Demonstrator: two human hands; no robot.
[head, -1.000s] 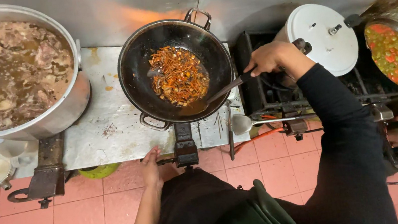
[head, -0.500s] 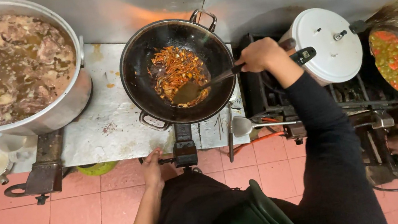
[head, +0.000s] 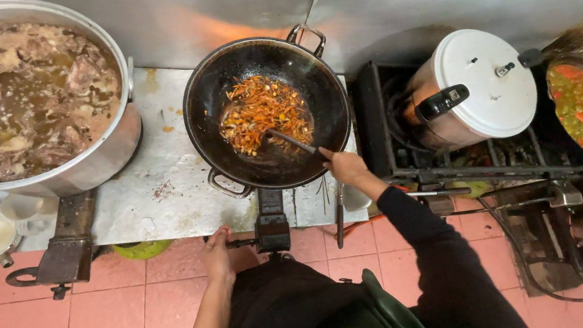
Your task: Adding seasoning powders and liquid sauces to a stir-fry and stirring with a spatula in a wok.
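Black wok (head: 266, 111) sits on the burner mid-frame, w/ orange-red chopped veg (head: 263, 112) heaped in its centre. Right hand (head: 344, 167) is clamped on the ladle (head: 292, 141) handle at the wok's near-right rim, bowl end in the mix, prob. for stirring reach. Left hand (head: 217, 255) is below the wok, fingers on the burner valve (head: 270, 233); grip unclear. Steel surface (head: 154, 195) left of the wok. No labels or signs visible.

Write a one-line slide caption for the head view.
Right hand stirs chopped vegetables in a black wok with a ladle; left hand at the burner valve.
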